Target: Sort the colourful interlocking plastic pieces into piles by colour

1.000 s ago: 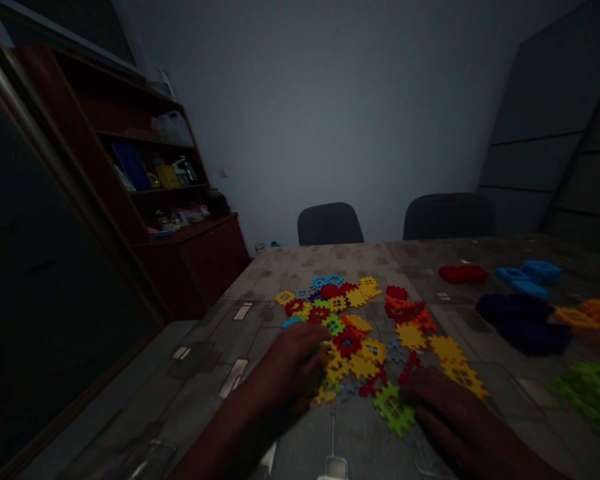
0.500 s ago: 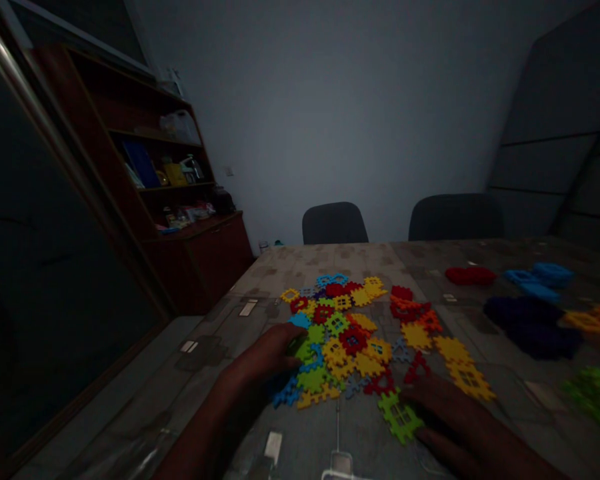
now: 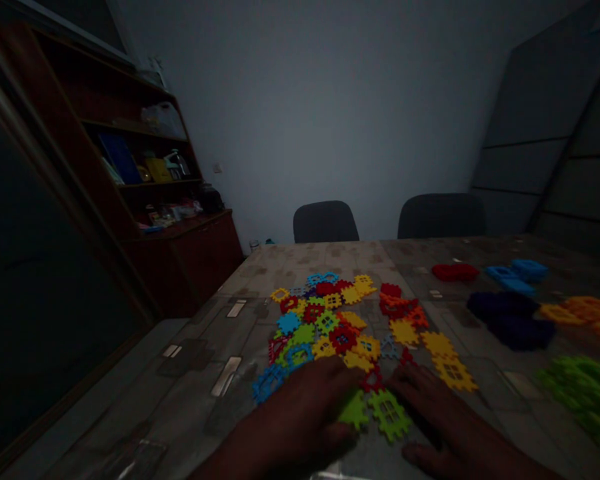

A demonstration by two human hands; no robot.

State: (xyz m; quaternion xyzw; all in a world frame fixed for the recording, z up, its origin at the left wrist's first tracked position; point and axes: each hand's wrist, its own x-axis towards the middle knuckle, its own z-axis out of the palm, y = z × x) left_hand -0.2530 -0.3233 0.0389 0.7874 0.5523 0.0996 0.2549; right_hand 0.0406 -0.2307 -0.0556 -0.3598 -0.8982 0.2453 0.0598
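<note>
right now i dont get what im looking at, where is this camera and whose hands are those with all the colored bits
This picture comes from a camera worn on a person's head, looking forward and down, so the two hands at the bottom are that person's own. No machine is involved. On a patterned table cover lies a loose spread of colourful plastic waffle-shaped building pieces. Further right, pieces lie in single-colour heaps: red, blue, dark purple, orange-yellow and green. The left hand lies at the near edge of the spread, against a green piece; I cannot tell whether it grips it. The right hand rests open on the table beside another green piece, holding nothing visible. Behind the table stand two dark chairs and a wooden shelf unit.
</note>
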